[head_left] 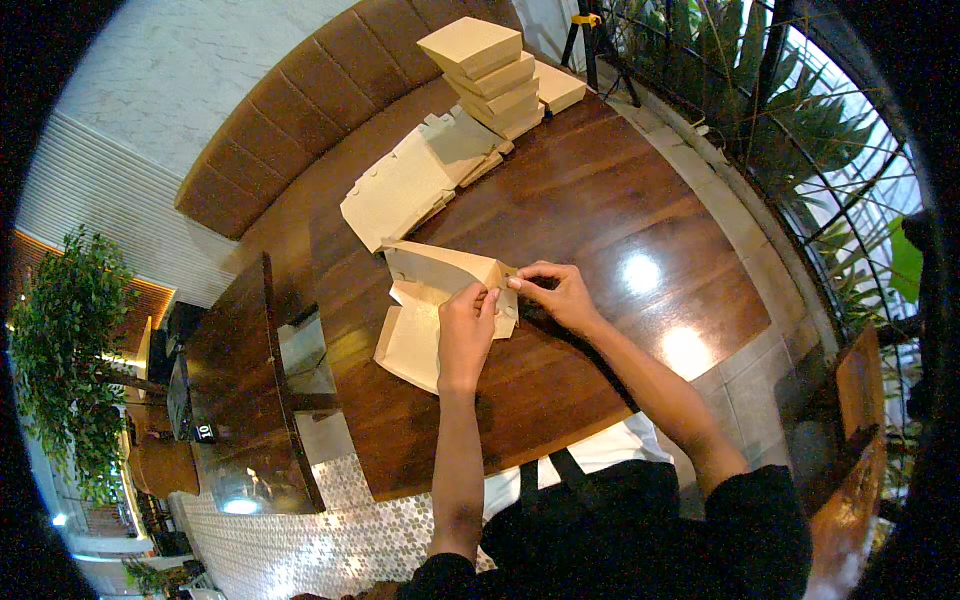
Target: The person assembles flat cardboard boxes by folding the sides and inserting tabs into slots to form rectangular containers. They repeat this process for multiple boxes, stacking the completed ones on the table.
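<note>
A partly folded cardboard box (412, 325) rests on the dark wooden table before me, its back panel standing up and its front part lying low. Both hands work at its right corner. My left hand (466, 325) reaches over the box and pinches the corner's edge between thumb and fingers. On the outer side, my right hand (556, 295) grips a small flap at the same corner with thumb and forefinger. My left hand covers part of the box's middle.
Beyond the box lie flat, unfolded cardboard blanks (400, 190) in a pile. Behind them rises a stack of folded boxes (490, 75), with another box (560, 88) beside it. A curved brown bench (300, 110) runs along the far side; a second wooden table (235, 400) stands at left.
</note>
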Tool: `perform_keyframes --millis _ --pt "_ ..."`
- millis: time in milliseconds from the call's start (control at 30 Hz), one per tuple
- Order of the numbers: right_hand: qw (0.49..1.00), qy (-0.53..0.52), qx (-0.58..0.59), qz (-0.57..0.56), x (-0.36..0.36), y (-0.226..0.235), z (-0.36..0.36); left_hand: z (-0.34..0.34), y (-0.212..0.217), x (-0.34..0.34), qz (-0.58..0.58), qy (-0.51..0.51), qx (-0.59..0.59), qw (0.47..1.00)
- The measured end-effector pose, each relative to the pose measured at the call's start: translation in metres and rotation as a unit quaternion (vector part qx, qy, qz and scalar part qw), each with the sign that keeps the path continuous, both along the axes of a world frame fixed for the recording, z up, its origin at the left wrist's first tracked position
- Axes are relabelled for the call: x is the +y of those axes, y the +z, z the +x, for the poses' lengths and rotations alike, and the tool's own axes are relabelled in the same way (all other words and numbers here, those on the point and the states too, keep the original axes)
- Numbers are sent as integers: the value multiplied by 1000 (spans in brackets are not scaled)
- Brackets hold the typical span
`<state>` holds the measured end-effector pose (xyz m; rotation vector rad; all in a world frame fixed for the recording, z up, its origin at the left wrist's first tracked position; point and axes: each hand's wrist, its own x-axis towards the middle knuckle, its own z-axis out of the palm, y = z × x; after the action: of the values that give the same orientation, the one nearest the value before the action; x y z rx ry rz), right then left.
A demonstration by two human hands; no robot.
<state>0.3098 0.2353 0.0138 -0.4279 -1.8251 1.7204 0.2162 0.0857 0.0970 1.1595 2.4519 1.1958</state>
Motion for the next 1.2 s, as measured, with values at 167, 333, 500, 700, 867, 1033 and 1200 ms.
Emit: perform_keyframes --millis 167,333,500,700,867,1033,1200 --pt "999 -21 22 40 -4 -3 -1 3 0 0 -9 -15 -15 1000" --pt "997 -34 32 54 -6 0 1 2 3 2 -12 -28 -47 998" --pt "997 -22 52 52 -4 4 2 4 11 -2 -8 -26 -49 998" --pt "998 -6 46 50 -4 6 4 2 13 -2 -5 -42 -57 997" --pt "997 -9 45 58 -4 6 4 -2 10 -3 -16 -46 -35 998" --pt "994 -11 54 95 -3 4 5 -6 6 -2 4 -23 -44 999" --pt "988 8 81 129 1 4 4 -1 7 -3 26 -15 -31 999"
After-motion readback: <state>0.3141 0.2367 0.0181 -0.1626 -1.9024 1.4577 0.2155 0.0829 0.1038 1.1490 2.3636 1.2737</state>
